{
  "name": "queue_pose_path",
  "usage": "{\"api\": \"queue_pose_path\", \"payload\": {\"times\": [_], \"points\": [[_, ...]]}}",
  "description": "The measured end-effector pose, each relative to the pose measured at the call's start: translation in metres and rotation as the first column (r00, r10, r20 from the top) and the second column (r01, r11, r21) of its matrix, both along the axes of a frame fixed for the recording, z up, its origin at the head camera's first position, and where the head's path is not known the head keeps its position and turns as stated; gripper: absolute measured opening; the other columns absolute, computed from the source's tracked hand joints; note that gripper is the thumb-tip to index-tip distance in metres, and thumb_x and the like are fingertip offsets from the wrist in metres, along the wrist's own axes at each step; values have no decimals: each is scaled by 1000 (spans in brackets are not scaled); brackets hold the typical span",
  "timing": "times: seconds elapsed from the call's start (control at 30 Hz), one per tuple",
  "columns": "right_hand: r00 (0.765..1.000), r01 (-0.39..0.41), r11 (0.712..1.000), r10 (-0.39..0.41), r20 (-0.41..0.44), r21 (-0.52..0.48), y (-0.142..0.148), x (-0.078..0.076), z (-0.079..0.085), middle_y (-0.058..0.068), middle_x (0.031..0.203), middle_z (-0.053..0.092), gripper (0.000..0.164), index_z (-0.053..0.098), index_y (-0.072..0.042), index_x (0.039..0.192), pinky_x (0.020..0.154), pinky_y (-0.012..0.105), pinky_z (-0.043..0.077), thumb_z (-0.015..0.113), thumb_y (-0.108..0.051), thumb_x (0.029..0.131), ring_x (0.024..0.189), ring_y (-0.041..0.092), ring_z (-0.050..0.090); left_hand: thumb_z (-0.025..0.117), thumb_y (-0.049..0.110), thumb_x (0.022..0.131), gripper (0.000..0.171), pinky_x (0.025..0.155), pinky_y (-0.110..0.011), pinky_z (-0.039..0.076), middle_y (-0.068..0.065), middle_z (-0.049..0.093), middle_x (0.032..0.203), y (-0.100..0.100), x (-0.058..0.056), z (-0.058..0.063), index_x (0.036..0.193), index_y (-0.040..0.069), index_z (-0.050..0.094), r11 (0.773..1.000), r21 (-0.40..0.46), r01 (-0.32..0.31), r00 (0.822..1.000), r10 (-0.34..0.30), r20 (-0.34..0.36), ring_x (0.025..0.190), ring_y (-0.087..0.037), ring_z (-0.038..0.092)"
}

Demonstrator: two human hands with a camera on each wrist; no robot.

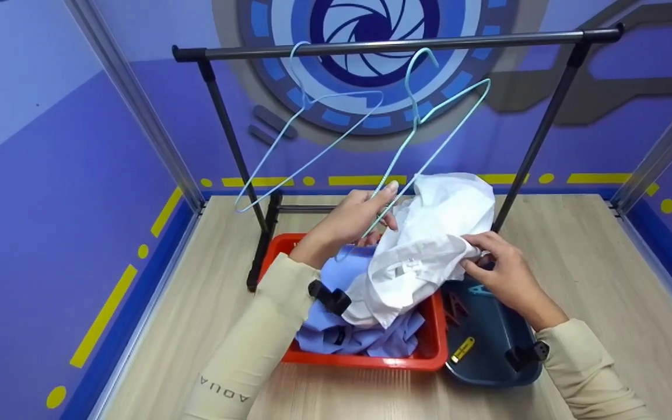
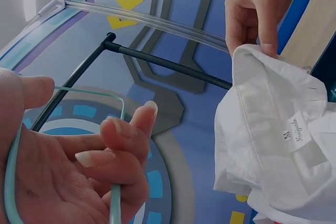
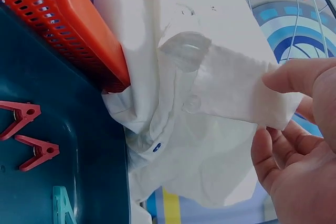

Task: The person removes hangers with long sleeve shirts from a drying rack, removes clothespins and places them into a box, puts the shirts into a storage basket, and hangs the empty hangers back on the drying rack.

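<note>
My left hand (image 1: 350, 217) holds a mint-green wire hanger (image 1: 416, 116). In the left wrist view, its fingers curl around the wire. My right hand (image 1: 505, 274) pinches one end of the collar of a white shirt (image 1: 450, 204) between thumb and fingers. In the left wrist view a size label (image 2: 296, 132) marked M shows inside the collar. The shirt hangs bunched over a red basket (image 1: 365, 362), between my hands and beside the hanger. Blue clothing (image 1: 382, 338) lies in the basket, partly under the shirt.
A blue wire hanger (image 1: 280, 135) hangs from the black rack's bar (image 1: 371, 46). Right of the basket, a dark tray (image 1: 496, 373) contains red clothespins (image 3: 37, 152), a teal clothespin (image 3: 62, 205) and a yellow clip (image 1: 462, 350). Walls enclose the wooden table (image 1: 592, 262).
</note>
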State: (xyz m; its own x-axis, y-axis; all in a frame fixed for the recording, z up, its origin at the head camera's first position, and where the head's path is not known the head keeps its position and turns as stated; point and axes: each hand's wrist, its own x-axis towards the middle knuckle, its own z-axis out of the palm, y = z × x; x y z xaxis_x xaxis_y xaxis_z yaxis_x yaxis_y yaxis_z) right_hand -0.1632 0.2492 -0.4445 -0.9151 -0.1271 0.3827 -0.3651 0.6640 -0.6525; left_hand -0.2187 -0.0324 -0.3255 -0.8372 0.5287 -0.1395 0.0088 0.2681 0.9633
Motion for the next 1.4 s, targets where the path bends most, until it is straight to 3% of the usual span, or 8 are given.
{"api": "queue_pose_path", "payload": {"times": [0.27,0.53,0.73,0.87,1.07,1.4], "points": [[1000,7,1000,-7,29,21,-1,1,3,2,106,60,35,70,-15,114,70,13,46,78,-21,81,83,9,52,44,58,96,51,43,-24,36,-6,65,82,8,-14,9,83,9,52,1000,1,-27,1000,27,5,45,-16,46],[998,57,998,-57,7,-15,-3,2,1,0,96,59,15,71,-13,97,65,11,44,76,-16,83,75,4,50,44,58,96,48,42,-24,37,-7,65,85,18,-29,17,100,11,54,999,-32,-42,999,42,6,44,-16,46],[996,90,996,-89,13,-24,-5,4,2,-1,94,59,13,71,-13,94,64,10,45,76,-16,83,74,5,51,43,62,95,52,42,-24,37,-7,66,86,25,-38,22,94,11,52,997,-40,-69,997,70,13,45,-16,47],[996,94,995,-93,16,-30,-6,6,2,-1,94,59,13,71,-13,94,64,11,46,76,-17,83,74,6,51,41,63,94,53,45,-26,39,-10,66,91,28,-47,23,96,11,51,996,-58,-74,997,76,30,46,-16,47],[996,92,995,-93,-11,-42,-6,9,0,-3,88,56,13,70,-13,91,59,14,39,77,-15,81,70,6,47,40,64,94,56,45,-26,40,-8,66,84,33,-58,24,102,10,54,993,-70,-97,993,101,54,46,-16,48],[996,89,995,-90,-24,-41,-7,12,-3,-4,86,55,12,71,-14,92,58,14,38,77,-15,81,69,5,46,39,65,94,55,48,-27,40,-12,68,92,45,-71,22,98,11,53,988,-94,-119,989,127,81,49,-16,46]]}}
